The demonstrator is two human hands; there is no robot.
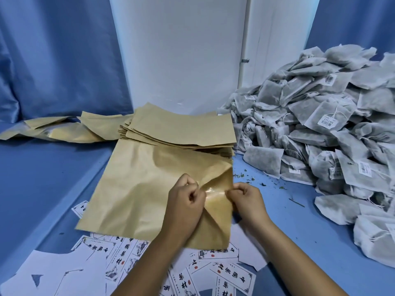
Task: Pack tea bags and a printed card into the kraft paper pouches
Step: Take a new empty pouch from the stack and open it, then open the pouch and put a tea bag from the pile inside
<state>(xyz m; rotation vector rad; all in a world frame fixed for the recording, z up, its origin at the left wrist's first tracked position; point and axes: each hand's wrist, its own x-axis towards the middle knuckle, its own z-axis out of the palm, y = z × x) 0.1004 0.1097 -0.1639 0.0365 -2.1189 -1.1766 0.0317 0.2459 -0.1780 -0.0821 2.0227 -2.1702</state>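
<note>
Kraft paper fills the middle of your view: one large kraft paper pouch (136, 189) lies flat on the blue desk (288, 221), and every other place here is told from it. Your left hand (184, 201) has its fingers curled and pinches one layer of the pouch's mouth at its near right corner; your right hand (248, 198), just beside it, has its fingers curled too and pinches the other layer, so the mouth stands parted and a shiny inner lining shows between your two hands. Behind the pouch, and resting on its far edge, sits a stack of flat kraft pouches (181, 129) fanned slightly to the left. Further left of that stack, a few loose pouches (53, 130) lie crumpled on the desk against the blue curtain (53, 60). Right of the pouch, well apart from your hands, rises a big heap of tea bags (320, 124), grey-white sachets with strings and small printed tags. Between the pouch and that heap, bits of loose tea (245, 178) are scattered on the desk. Nearer to you than the pouch, and partly tucked under its near edge, lie the printed cards (230, 272), white with black characters and red seals, overlapping each other under your forearms.
</note>
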